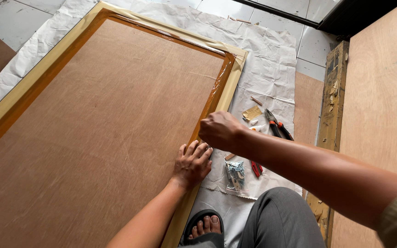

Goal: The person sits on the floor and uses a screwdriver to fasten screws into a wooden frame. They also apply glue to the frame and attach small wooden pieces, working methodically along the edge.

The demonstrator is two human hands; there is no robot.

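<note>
Lying flat on crumpled white paper (272, 50) spread over the tiled floor, a large brown plywood panel (93, 128) fills the left of the view; its grain is fine and matte, and a glossy amber frame (214, 94) with pale tape along its outer edge runs round it. The left hand (192, 164) rests palm down, fingers spread, on the frame's right edge, gripping nothing; just above it the right hand (219, 130) is curled into a loose fist over the same edge, and whether it pinches anything cannot be told. To their right on the paper lies a small clear plastic bag (235, 176) holding metal fittings; beside it a red-handled tool (257, 168); farther up, pliers (276, 125) with orange and black grips and a yellowish scrap (252, 112); a rough wooden beam (331, 110) stands at the right.
</note>
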